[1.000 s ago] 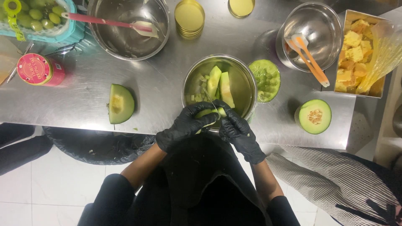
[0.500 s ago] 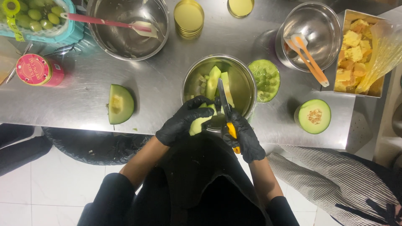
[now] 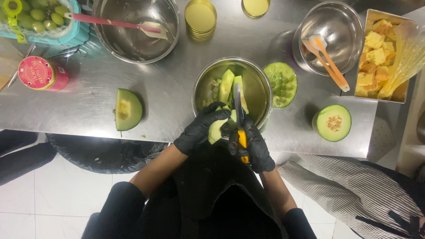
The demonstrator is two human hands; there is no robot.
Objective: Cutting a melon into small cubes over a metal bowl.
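Both my hands wear black gloves. My left hand (image 3: 201, 129) grips a pale green melon wedge (image 3: 217, 129) over the near rim of a steel bowl (image 3: 261, 95). My right hand (image 3: 252, 148) is closed on a knife (image 3: 239, 110) with an orange handle, its dark blade pointing away from me over the bowl. Inside the bowl lie peeled melon slices (image 3: 228, 84) and small cut pieces.
On the steel table (image 3: 168, 93): a melon wedge (image 3: 127, 109), a melon half (image 3: 333, 122), a seed-filled rind (image 3: 281, 84), a red can (image 3: 42, 74), grapes (image 3: 42, 15), a large bowl with spatula (image 3: 135, 26), stacked lids (image 3: 200, 17), a bowl with tongs (image 3: 336, 31), a tray of yellow cubes (image 3: 376, 53). A black-lined bin (image 3: 106, 152) stands below.
The knife, hidden a second ago, is now out with its blade raised over the bowl. My left hand has turned the wedge slightly.
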